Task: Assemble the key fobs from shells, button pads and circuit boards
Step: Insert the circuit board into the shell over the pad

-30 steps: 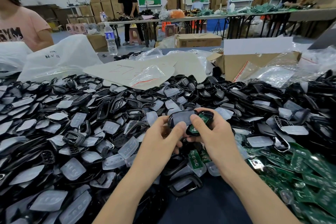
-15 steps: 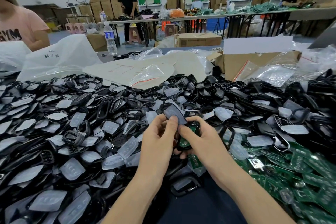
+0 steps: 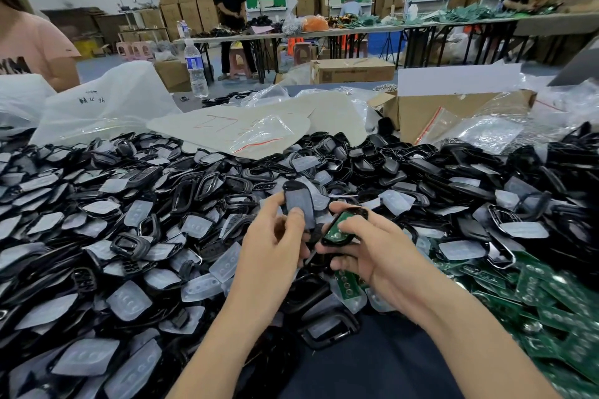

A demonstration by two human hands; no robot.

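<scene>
My left hand (image 3: pixel 275 236) pinches a black shell half with a grey button pad (image 3: pixel 298 202) in it, held upright above the pile. My right hand (image 3: pixel 372 249) grips the other black shell half with a green circuit board (image 3: pixel 340 227) seated inside, tilted toward the left hand. The two halves are close but apart. Around both hands lies a deep heap of black shells (image 3: pixel 194 191) mixed with translucent button pads (image 3: pixel 129 300). Loose green circuit boards (image 3: pixel 551 295) are piled at the right.
A cardboard box (image 3: pixel 453 110) and plastic bags (image 3: pixel 107 107) sit behind the heap, with a water bottle (image 3: pixel 196 68) beyond. A person in a pink shirt (image 3: pixel 29 45) stands at the far left. Other people work at long tables (image 3: pixel 324 32) in the background.
My hands have drawn apart: the left lifted the padded shell half upright, and the right turned the board-filled half so its green face shows.
</scene>
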